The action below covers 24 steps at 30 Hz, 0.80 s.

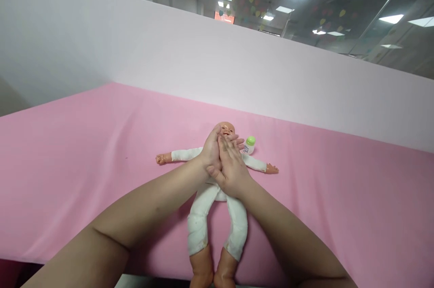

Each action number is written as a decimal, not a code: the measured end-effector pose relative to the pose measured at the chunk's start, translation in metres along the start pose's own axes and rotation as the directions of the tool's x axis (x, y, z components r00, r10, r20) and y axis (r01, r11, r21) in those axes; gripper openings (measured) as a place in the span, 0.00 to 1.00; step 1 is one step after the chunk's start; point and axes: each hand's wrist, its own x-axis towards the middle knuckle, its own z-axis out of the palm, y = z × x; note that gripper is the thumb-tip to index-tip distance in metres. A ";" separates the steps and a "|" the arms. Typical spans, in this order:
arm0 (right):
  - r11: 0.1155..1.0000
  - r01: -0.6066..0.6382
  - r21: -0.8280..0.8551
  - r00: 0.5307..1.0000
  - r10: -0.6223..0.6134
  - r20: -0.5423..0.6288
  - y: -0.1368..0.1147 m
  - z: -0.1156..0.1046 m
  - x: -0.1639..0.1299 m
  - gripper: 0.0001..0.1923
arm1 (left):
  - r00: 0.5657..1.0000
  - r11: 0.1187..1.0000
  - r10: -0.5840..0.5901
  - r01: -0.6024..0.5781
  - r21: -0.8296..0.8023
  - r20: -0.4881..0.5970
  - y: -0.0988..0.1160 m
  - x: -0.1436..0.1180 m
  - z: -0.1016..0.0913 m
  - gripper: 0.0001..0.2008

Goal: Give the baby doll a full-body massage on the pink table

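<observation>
Pressing flat with fingers spread, neither grip closed on anything, the left hand (210,152) and right hand (230,168) overlap on the chest of the doll (203,215), which lies face-up, arms outspread, on the pink tabletop (84,152), a green-capped bottle (250,144) standing untouched beside its head.

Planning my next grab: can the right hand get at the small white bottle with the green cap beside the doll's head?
Probably yes. The right hand lies on the baby doll's chest, and the small white bottle with the green cap stands just beyond its fingertips on the pink tabletop, with nothing between.
</observation>
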 end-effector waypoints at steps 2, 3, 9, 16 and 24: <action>0.999 0.009 -0.040 1.000 -0.009 0.001 0.007 -0.002 0.002 0.51 | 1.000 0.999 -0.009 0.008 -0.042 -0.014 -0.001 -0.003 0.003 0.28; 0.998 0.015 -0.055 1.000 -0.015 0.005 0.009 -0.002 0.003 0.51 | 1.000 0.998 -0.019 0.018 -0.059 -0.014 0.001 -0.004 0.003 0.27; 0.996 -0.036 -0.083 0.994 0.044 0.096 0.003 -0.002 0.004 0.51 | 0.996 0.996 0.084 -0.083 0.024 -0.022 0.031 -0.005 -0.005 0.28; 0.998 0.055 0.023 0.990 -0.057 0.126 -0.029 -0.004 -0.008 0.53 | 0.980 0.980 0.192 -0.189 0.062 -0.051 0.044 0.000 -0.015 0.31; 0.995 0.102 0.003 0.987 -0.102 0.125 -0.013 -0.010 -0.004 0.60 | 0.993 0.994 0.110 -0.110 -0.009 0.039 0.004 -0.015 -0.003 0.30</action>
